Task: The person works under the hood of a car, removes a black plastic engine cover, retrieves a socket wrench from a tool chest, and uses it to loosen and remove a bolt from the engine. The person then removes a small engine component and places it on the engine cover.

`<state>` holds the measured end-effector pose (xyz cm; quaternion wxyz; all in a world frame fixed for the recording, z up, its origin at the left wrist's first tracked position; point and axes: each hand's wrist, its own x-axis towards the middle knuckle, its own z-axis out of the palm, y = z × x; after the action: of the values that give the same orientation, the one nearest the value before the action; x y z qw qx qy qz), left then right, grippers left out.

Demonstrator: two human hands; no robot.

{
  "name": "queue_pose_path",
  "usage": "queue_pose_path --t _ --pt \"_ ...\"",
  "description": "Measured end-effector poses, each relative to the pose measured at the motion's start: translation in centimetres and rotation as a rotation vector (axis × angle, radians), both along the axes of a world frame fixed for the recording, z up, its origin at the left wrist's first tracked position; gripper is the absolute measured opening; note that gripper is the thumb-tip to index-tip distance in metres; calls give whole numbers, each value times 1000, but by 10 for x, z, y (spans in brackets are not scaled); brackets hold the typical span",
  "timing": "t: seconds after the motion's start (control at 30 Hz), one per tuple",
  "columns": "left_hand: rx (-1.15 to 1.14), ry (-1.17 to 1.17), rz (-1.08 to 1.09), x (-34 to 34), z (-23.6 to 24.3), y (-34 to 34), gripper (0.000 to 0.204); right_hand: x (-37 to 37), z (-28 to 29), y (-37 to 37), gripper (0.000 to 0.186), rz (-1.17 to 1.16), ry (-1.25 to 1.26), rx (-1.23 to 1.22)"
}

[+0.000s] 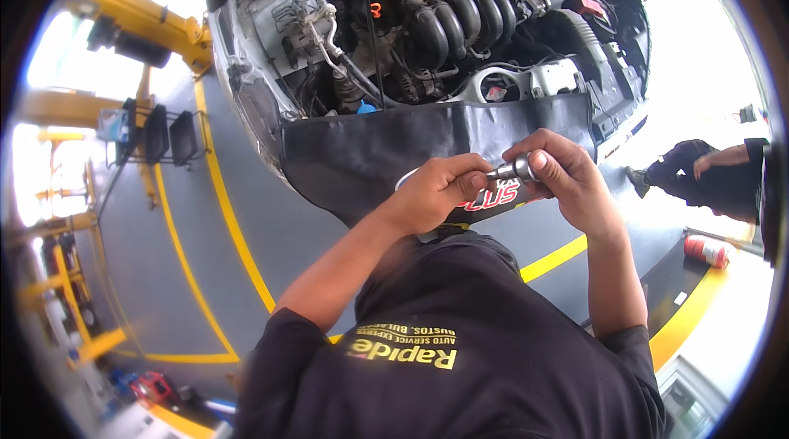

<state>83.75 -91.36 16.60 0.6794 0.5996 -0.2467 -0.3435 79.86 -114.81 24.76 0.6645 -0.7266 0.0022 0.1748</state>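
Both hands meet in front of my chest, above the black fender cover (pixel 353 151). Between them is a shiny chrome socket (pixel 518 168) with a narrower metal shaft (pixel 496 173), perhaps an extension. My left hand (pixel 444 191) is closed, pinching the thin end between thumb and fingers. The thick round end sits in the closed fingers of my right hand (pixel 567 176), its thumb pressed on the side. My fingers hide part of the tool, so I cannot tell whether its two parts are joined.
Beyond the cover lies an open engine bay (pixel 460 20), crossed by a thin hood prop rod (pixel 370 28). A yellow lift post (pixel 148 20) and a wheeled rack (pixel 168 135) stand left. At right are another person (pixel 707 172) and a red cylinder (pixel 705 251) on a ledge.
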Motion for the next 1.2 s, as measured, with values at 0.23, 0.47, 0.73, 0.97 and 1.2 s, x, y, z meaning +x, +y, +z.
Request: queue_pose_path --t 0.23,0.47,0.73,0.97,1.2 --pt "156 -125 83 25 18 -31 35 32 2 -34 38 83 61 39" --pt "184 -417 311 90 20 -55 26 93 28 -40 43 164 -241 -367" --pt "462 -32 32 119 23 57 51 259 17 -51 40 -24 -771 -798" --pt "725 -243 509 297 21 129 30 456 -9 -23 34 21 -674 -1001" --pt "544 -618 367 539 -94 8 48 596 -103 44 27 255 -636 -960"
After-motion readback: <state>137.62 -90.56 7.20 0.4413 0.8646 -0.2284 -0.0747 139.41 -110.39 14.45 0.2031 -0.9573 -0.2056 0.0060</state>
